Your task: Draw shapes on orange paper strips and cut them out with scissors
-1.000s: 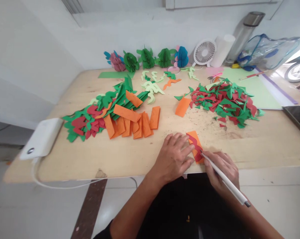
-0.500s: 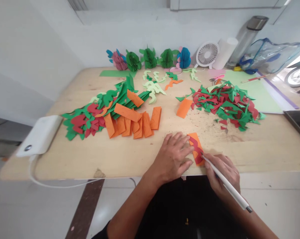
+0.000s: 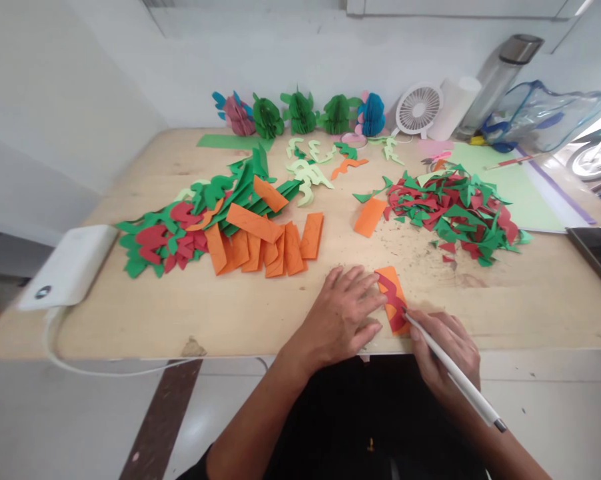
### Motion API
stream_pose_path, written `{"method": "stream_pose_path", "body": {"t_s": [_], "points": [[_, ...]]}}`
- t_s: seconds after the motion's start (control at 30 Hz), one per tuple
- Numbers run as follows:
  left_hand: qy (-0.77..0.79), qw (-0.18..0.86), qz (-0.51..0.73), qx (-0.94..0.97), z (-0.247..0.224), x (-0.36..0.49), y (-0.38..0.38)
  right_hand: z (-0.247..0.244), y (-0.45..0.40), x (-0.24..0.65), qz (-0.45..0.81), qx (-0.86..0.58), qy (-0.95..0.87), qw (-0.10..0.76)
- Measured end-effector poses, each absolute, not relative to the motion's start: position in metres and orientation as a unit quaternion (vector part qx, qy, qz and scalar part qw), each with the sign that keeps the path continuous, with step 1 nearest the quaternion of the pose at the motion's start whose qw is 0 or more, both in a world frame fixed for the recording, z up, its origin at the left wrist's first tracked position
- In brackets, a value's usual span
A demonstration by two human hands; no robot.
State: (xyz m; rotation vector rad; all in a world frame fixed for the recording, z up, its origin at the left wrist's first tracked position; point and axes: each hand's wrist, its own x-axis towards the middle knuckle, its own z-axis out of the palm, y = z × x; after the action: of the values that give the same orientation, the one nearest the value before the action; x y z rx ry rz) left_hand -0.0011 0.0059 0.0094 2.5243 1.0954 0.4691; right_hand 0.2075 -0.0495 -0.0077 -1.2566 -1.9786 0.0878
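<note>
Orange paper (image 3: pixel 397 285), one piece under one wavy red cutout (image 3: pixel 392 294), is touched by the spread left hand (image 3: pixel 341 315), one pen (image 3: pixel 459 377) gripped beside the paper by the right hand (image 3: pixel 452 341).

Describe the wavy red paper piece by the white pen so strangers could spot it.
On the pale wooden table, look between the left hand and the right hand holding a white pen. There, the wavy red paper piece lies on an orange paper rectangle. Other red pieces sit among green paper pieces; this one lies alone on orange.
</note>
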Motion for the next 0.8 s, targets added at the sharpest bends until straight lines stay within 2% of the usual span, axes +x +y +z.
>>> {"method": "stream_pose_path", "body": {"t_s": [0.8], "points": [[0.385, 0.204, 0.166, 0.885, 0.0083, -0.0041, 0.0072, -0.0043, -0.0497, 0.2068, 0.037, -0.499, -0.778, 0.38]]}}
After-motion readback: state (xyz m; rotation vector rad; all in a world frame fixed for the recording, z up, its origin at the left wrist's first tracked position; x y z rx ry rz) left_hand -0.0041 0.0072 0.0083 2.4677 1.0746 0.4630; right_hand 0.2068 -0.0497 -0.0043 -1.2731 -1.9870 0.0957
